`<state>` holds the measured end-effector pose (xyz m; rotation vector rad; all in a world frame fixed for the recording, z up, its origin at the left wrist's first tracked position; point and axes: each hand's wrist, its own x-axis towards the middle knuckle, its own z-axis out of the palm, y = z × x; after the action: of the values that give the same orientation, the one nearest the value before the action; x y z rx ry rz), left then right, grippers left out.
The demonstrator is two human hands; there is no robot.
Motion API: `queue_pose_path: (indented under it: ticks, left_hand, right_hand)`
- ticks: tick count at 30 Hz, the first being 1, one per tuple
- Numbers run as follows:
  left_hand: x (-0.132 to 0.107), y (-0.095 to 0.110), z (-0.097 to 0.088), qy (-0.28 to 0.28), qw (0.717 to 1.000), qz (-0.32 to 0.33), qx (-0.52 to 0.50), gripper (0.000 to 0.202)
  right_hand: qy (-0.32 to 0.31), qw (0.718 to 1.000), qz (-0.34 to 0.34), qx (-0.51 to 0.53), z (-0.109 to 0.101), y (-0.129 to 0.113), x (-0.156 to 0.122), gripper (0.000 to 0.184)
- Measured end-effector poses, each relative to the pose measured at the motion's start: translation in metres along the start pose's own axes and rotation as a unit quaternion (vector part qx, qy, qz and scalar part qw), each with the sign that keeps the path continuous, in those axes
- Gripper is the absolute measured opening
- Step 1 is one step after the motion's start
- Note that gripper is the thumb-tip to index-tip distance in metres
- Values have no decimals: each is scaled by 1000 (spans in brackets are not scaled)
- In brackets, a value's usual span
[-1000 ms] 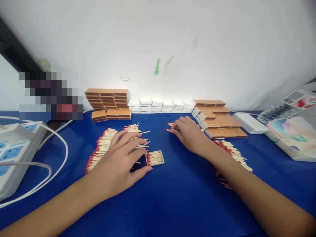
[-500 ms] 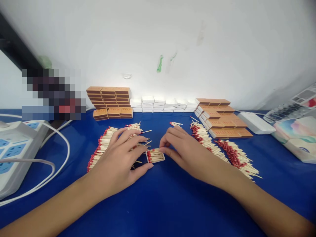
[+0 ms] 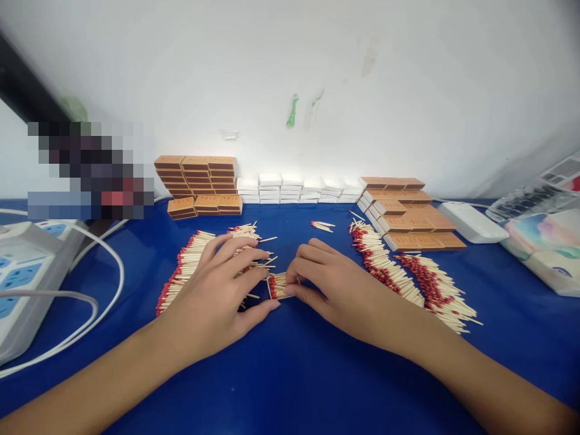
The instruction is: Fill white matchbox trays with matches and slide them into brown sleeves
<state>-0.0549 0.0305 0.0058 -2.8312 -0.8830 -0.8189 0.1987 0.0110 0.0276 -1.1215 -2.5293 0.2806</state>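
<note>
A small white matchbox tray, filled with red-tipped matches, lies on the blue table between my hands. My left hand has its fingers spread over some loose matches, with the index fingertip by the tray's back left corner and the thumb beside its front left corner. My right hand is closed at the right end of the tray, thumb and fingertips gripping there and hiding that end. Behind it lies a little bunch of matches.
Rows of matches lie at left and right. Along the wall stand brown matchboxes, white trays and more brown matchboxes. A power strip with cables sits left; a tissue pack sits right.
My right hand has moved slightly left and down, its fingers now over the tray's right end. My left hand has stayed in place. The bunch behind shows more fully.
</note>
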Motion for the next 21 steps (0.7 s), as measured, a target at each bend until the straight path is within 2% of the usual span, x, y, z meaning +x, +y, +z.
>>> queue_pose_path:
  ticks: [16,21]
  left_hand:
    - [0,0,0,-4,1000,4,-6,25]
    - [-1,0,0,-2,1000,4,-9,25]
  right_hand:
    - [-17,997,32,62,-2,6,-1,19]
    - [2,997,42,62,-3,4,1,20]
